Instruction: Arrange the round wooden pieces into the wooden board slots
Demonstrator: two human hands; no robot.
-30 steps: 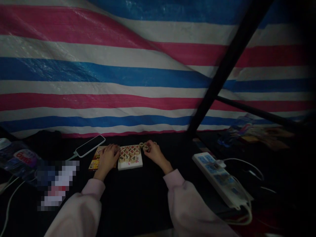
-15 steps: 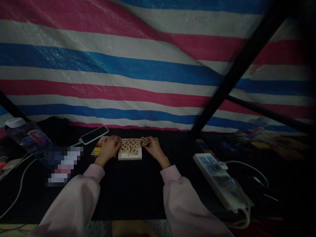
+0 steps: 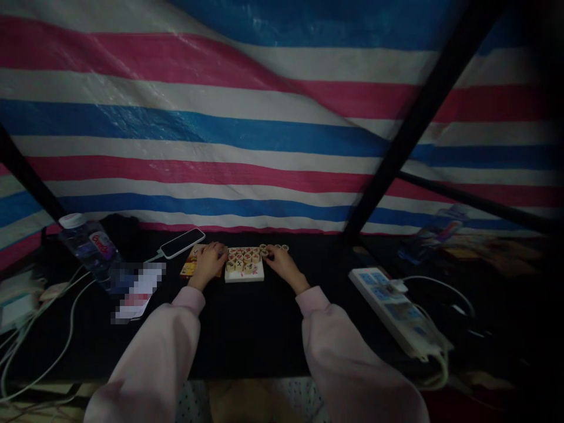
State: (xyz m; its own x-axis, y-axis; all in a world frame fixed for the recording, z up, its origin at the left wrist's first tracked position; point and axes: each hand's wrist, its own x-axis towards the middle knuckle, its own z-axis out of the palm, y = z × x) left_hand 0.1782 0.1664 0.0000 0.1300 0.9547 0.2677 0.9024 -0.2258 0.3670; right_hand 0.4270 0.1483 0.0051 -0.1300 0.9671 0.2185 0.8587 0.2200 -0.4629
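A small white tray on the black table holds several round Chinese chess pieces in rows, marked with red or black characters. My left hand rests at the tray's left side, over a yellow and brown printed box. Its fingers are bent but apart, with no piece clearly seen in them; the dim light blurs their tips. On the other side, my right hand pinches a chess piece at the tray's right edge, mostly hidden by the fingers. A few loose pieces lie just behind that hand.
A phone on a cable lies behind my left hand. Farther left are a tilted plastic bottle, a partly blurred-out flat item and white cables. A power strip lies right. Black posts stand before a striped sheet.
The view has shifted, so the table's things appear farther right. My right hand's fingers have come closer to the tray's right edge; the left hand stays beside the tray.
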